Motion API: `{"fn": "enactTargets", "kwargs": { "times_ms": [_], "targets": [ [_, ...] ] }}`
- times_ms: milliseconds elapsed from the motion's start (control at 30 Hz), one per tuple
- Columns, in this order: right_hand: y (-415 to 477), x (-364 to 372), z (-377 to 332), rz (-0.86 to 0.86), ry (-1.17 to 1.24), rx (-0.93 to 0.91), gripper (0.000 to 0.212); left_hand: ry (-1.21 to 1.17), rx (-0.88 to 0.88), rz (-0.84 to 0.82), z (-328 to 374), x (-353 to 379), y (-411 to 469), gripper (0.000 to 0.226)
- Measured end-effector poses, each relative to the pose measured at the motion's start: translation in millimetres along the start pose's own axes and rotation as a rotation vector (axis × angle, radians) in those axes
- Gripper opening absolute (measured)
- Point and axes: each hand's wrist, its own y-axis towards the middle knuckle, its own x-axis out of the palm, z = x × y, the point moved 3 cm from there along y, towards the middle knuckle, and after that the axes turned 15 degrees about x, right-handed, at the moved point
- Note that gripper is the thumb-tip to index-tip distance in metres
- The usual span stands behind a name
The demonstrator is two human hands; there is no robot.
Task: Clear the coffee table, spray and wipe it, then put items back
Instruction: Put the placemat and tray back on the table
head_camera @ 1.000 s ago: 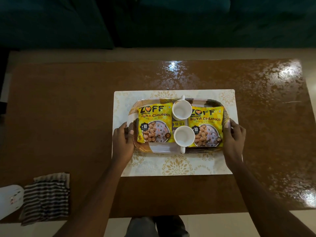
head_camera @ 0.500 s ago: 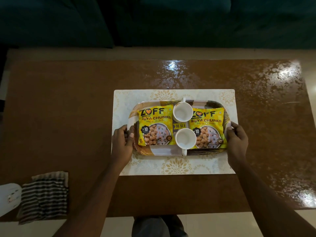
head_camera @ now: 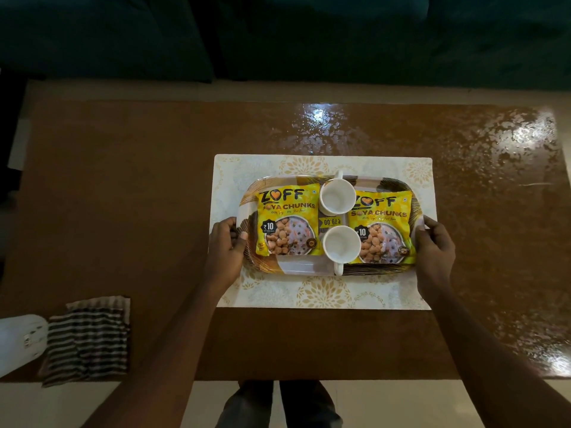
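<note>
A patterned tray (head_camera: 296, 267) lies on a cream floral placemat (head_camera: 327, 293) in the middle of the brown coffee table (head_camera: 123, 196). On the tray are two yellow soya chunk packets, one on the left (head_camera: 287, 223) and one on the right (head_camera: 383, 227), and between them two white cups, a far one (head_camera: 337, 196) and a near one (head_camera: 341, 244). My left hand (head_camera: 224, 248) grips the tray's left edge, thumb on the rim. At the right edge my right hand (head_camera: 435, 245) grips the tray the same way.
A striped cloth (head_camera: 88, 338) lies at the table's near left corner, beside a white spray bottle (head_camera: 18, 341) at the frame's left edge. The table's right half shines wet. A dark sofa (head_camera: 278, 35) stands beyond the far edge. My legs (head_camera: 278, 403) show below the near edge.
The tray has shifted slightly toward me on the placemat, both hands keeping their hold on its ends.
</note>
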Motion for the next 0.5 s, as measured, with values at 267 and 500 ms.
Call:
{"fn": "enactTargets", "kwargs": {
  "times_ms": [267,500],
  "targets": [
    [-9.9,5.4,-5.4,0.105,-0.181,-0.046,0.046,0.004,-0.005,-0.011,4.3,-0.3,0.6,0.037],
    [-39.9,19.4,-5.5,0.298,-0.274,-0.118,0.043,0.052,-0.017,0.012,12.5,-19.5,-8.0,0.049]
  ]
}}
